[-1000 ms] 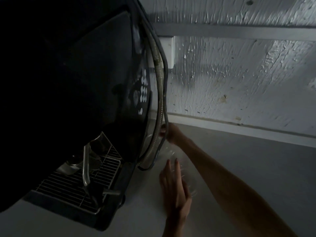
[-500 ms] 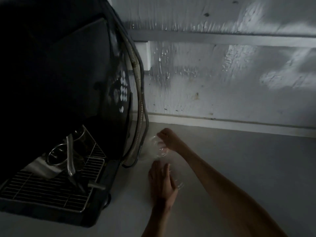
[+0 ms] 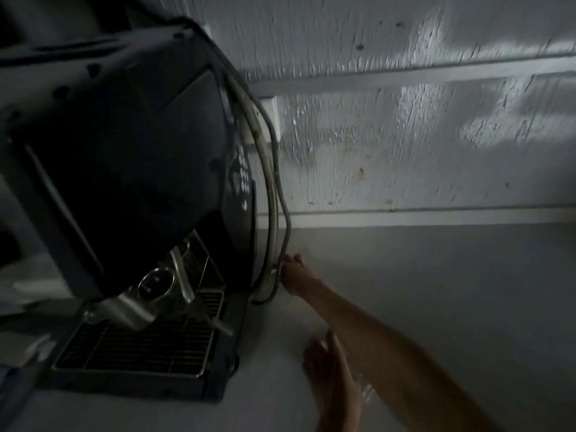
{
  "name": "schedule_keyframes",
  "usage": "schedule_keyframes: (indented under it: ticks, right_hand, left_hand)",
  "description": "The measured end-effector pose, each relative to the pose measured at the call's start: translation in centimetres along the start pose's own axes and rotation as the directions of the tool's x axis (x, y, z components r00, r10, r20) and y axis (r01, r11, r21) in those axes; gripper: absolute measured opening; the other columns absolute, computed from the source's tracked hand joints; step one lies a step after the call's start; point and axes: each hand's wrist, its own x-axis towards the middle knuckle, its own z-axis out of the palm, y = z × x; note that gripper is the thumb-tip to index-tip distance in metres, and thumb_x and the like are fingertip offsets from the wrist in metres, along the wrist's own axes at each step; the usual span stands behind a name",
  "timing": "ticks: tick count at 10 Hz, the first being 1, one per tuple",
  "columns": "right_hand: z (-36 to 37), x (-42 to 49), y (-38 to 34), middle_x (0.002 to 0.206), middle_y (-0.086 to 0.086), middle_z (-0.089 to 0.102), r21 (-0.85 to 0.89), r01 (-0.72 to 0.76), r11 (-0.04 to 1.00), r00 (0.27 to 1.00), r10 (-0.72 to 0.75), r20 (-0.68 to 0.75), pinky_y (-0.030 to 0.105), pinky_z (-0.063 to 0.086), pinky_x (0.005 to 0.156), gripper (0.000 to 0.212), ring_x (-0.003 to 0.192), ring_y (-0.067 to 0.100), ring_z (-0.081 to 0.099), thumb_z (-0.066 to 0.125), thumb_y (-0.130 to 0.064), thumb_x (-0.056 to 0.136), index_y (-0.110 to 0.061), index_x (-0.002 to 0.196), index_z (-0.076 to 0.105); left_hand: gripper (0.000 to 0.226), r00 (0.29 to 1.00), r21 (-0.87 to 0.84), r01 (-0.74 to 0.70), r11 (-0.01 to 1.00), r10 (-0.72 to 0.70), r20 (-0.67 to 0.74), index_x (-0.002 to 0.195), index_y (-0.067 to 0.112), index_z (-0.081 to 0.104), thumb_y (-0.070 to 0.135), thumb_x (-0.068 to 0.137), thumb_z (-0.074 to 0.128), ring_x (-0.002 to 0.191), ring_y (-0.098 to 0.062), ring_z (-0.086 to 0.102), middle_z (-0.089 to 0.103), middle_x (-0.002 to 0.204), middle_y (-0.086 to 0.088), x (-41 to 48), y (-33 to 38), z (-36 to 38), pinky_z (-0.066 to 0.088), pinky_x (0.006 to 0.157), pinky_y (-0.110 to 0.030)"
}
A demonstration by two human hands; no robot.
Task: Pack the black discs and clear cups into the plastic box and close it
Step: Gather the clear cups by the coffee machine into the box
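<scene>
The scene is very dark. My right hand [image 3: 294,272] reaches across the grey counter to the hoses at the coffee machine's back corner. Its fingers are curled, and the hose hides their tips. A faint clear glint shows at the fingertips, but I cannot tell whether it is a cup. My left hand [image 3: 332,377] is blurred, lying flat with fingers stretched out near the bottom of the view. A clear plastic piece [image 3: 367,391] glints just to its right, under my right forearm. No black discs are visible.
A large dark espresso machine [image 3: 131,169] fills the left, with a metal drip grate [image 3: 140,347] at its base. Two hoses [image 3: 274,213] loop down its right side to the counter. A white rough wall [image 3: 420,145] stands behind the grey counter [image 3: 452,291].
My right hand has moved left, up against the hoses, and the clear cup seen by it before no longer shows plainly. My left hand has slid toward me. The view has shifted right.
</scene>
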Motion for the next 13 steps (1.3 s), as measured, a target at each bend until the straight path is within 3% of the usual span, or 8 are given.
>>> schedule_keyframes:
  ticks: [1,3,4,5,7,10,11,13]
  right_hand:
    - [0.9,-1.9,1.3,0.128,0.010,0.047,-0.139,-0.042,0.989,0.996,0.030,-0.087,0.042,0.031,0.100,0.031,0.125,0.035,0.035,0.048,-0.026,0.092,-0.019,0.121,0.054]
    - [1.0,-9.0,3.5,0.131,0.012,0.047,-0.105,-0.139,0.985,0.985,0.126,-0.121,0.042,0.030,0.101,0.049,0.121,0.036,0.037,0.049,-0.015,0.091,-0.026,0.138,0.038]
    - [1.2,-13.0,4.4,0.131,0.014,0.048,-0.139,-0.158,0.977,0.987,0.152,-0.058,0.040,0.030,0.105,0.054,0.123,0.036,0.040,0.047,-0.010,0.089,-0.022,0.140,0.037]
    - [1.1,-15.7,5.5,0.127,0.014,0.049,-0.177,-0.215,0.960,0.976,0.218,-0.006,0.036,0.033,0.104,0.052,0.122,0.036,0.045,0.049,-0.011,0.085,-0.025,0.135,0.045]
    - [0.3,-16.1,5.0,0.145,0.016,0.038,-0.144,-0.168,0.975,0.982,0.178,0.061,0.034,0.023,0.113,0.057,0.137,0.029,0.032,0.049,-0.020,0.091,-0.019,0.146,0.033]
    - [2.5,-20.3,5.2,0.134,0.022,0.042,0.001,-0.186,0.983,0.981,0.186,0.052,0.037,0.043,0.100,0.067,0.122,0.035,0.047,0.080,-0.028,0.067,-0.014,0.126,0.050]
    - [1.0,-24.5,8.8,0.116,0.031,0.060,0.438,-0.298,0.848,0.946,0.323,0.019,0.009,0.050,0.065,0.042,0.073,-0.004,0.066,0.075,-0.002,0.074,-0.011,0.109,0.054]
    - [-4.7,-38.0,10.4,0.081,0.011,0.064,0.928,-0.263,0.263,0.839,0.537,0.085,0.021,0.051,0.047,0.028,0.052,0.013,0.059,0.055,0.007,0.088,-0.014,0.107,0.053]
  left_hand:
    - [0.101,0.918,0.014,0.210,0.978,-0.202,0.341,0.151,0.022,0.007,0.049,0.064,0.050,0.082,-0.007,0.072,0.076,0.088,0.009,0.7,-0.6,-0.8,0.025,0.092,-0.026]
    - [0.060,0.966,0.107,0.179,0.978,-0.196,0.170,0.078,-0.006,0.073,0.030,0.053,0.033,0.059,-0.039,0.069,0.072,0.071,-0.023,-3.5,3.2,-2.5,0.031,0.093,-0.042]
    - [0.060,0.878,-0.006,0.266,0.964,-0.240,0.415,0.076,-0.004,0.075,0.042,0.068,0.037,0.059,-0.028,0.070,0.075,0.076,-0.016,-6.4,5.6,-3.6,0.052,0.069,-0.035]
    - [0.096,0.780,-0.292,0.531,0.795,-0.325,0.535,0.124,0.006,0.061,0.078,0.079,0.016,0.105,-0.021,0.066,0.064,0.124,-0.009,-7.9,7.4,-4.3,0.051,0.089,-0.026]
    - [0.051,0.697,-0.397,0.714,0.576,-0.530,0.484,0.137,-0.016,0.032,0.012,0.096,0.047,0.137,-0.035,0.038,0.036,0.147,-0.028,-8.5,8.2,-7.1,0.028,0.113,-0.032]
    - [0.025,0.457,-0.739,0.673,-0.035,-0.765,0.453,0.078,0.009,0.059,-0.004,0.090,0.041,0.045,-0.020,0.059,0.058,0.059,-0.011,-10.4,2.9,-10.4,0.050,0.036,-0.025]
    - [0.022,0.480,-0.762,0.633,-0.135,-0.704,0.524,0.085,0.002,0.059,-0.004,0.092,0.039,0.054,-0.026,0.059,0.053,0.062,-0.012,-10.8,3.9,-12.1,0.058,0.045,-0.036]
    - [0.028,0.670,-0.798,0.602,-0.003,-0.541,0.508,0.094,0.016,0.058,-0.002,0.096,0.037,0.063,-0.025,0.070,0.066,0.088,-0.021,-10.3,9.9,-13.7,0.059,0.058,-0.036]
